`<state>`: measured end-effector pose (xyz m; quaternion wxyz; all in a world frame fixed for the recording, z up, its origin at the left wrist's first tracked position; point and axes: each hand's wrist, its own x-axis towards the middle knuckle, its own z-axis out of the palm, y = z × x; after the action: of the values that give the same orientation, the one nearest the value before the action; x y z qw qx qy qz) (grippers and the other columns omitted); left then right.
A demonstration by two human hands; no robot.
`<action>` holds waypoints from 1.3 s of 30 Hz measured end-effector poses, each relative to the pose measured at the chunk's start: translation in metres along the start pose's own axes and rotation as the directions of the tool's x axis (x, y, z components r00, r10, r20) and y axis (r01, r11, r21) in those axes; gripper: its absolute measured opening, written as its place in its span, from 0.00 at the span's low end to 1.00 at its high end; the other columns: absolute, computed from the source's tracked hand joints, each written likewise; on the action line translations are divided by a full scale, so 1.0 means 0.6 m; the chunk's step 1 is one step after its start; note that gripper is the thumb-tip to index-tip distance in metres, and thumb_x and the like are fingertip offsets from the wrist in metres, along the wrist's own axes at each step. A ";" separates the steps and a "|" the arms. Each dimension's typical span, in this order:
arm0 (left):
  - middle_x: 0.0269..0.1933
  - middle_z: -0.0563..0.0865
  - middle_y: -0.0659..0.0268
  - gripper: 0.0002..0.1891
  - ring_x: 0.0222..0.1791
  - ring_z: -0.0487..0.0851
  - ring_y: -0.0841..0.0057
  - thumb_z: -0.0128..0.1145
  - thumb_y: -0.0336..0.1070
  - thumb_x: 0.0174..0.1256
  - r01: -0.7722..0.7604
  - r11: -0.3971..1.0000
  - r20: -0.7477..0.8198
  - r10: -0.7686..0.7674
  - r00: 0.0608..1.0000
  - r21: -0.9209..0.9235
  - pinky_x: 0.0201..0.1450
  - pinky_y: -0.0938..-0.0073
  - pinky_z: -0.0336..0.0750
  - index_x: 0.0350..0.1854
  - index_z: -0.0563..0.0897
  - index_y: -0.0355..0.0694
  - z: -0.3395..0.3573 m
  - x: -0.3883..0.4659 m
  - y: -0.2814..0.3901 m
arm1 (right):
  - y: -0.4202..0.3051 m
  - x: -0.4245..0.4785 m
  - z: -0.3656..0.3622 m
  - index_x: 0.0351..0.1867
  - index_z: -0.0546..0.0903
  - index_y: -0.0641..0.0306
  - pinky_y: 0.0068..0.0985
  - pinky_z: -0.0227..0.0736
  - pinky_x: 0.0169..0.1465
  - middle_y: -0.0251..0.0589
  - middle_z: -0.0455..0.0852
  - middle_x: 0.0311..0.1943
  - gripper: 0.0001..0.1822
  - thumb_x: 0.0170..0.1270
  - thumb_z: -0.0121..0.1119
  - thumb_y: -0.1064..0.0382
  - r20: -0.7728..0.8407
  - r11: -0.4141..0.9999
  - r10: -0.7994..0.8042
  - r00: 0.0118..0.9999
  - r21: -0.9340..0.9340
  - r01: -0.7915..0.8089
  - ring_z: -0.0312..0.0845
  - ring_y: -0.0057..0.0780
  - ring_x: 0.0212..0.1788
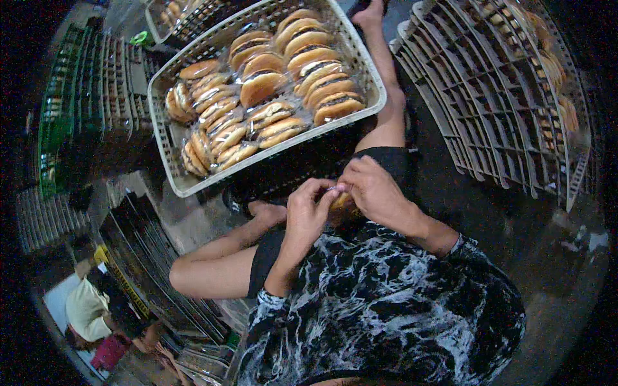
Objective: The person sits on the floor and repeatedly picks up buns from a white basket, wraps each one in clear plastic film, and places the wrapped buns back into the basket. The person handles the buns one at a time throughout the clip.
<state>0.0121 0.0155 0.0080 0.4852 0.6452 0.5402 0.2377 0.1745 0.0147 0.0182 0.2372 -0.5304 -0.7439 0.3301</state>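
My left hand (310, 205) and my right hand (374, 188) meet above my lap, thumbs and fingertips pinched together. Beneath their fingertips shows a golden-brown bun (341, 201), mostly hidden by the hands. What the fingertips grip looks like the end of its wrapper, though it is too small to see well. Just beyond my hands sits a pale plastic crate (270, 150) with perforated sides, tilted in view. Inside it, filled buns (263, 79) in clear plastic wrappers stand on edge in rows, with a dark filling in many and a pale one in some.
Stacked grey crates (475, 96) with buns rise at the right. Green crates (60, 116) stand at the far left, and another bun crate (166, 21) lies beyond. Dark stacked trays (159, 260) are at the left, near another person (108, 309). My bare legs (212, 275) flank the work.
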 end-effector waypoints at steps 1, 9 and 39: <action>0.31 0.78 0.63 0.08 0.34 0.76 0.75 0.57 0.29 0.52 -0.030 0.992 0.103 0.018 0.995 0.122 0.41 0.78 0.69 0.34 0.77 0.33 0.001 0.003 -0.009 | 0.000 -0.005 -0.002 0.30 0.78 0.60 0.31 0.66 0.39 0.41 0.75 0.26 0.07 0.47 0.53 0.65 -0.003 0.997 0.055 0.998 0.049 -0.055 0.68 0.38 0.33; 0.41 0.78 0.57 0.11 0.43 0.75 0.68 0.48 0.35 0.58 0.012 0.984 0.076 0.002 0.997 -0.180 0.48 0.75 0.67 0.37 0.75 0.32 0.064 0.022 -0.029 | 0.062 -0.021 -0.006 0.32 0.75 0.65 0.32 0.67 0.41 0.49 0.76 0.30 0.08 0.53 0.52 0.64 0.078 0.953 0.297 0.952 -0.085 -0.291 0.72 0.40 0.35; 0.32 0.78 0.59 0.12 0.31 0.77 0.66 0.52 0.41 0.56 -0.680 0.699 -0.417 0.698 0.582 0.221 0.34 0.70 0.73 0.32 0.76 0.36 0.044 0.058 -0.040 | 0.073 0.122 -0.063 0.38 0.76 0.68 0.22 0.69 0.40 0.39 0.79 0.35 0.15 0.49 0.56 0.63 0.585 0.901 -0.032 0.811 0.368 -0.230 0.74 0.22 0.36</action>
<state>0.0335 0.0367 -0.0317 0.1964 0.7344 0.3524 0.5459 0.2053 0.1024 0.0112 0.0915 -0.3797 -0.6616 0.6401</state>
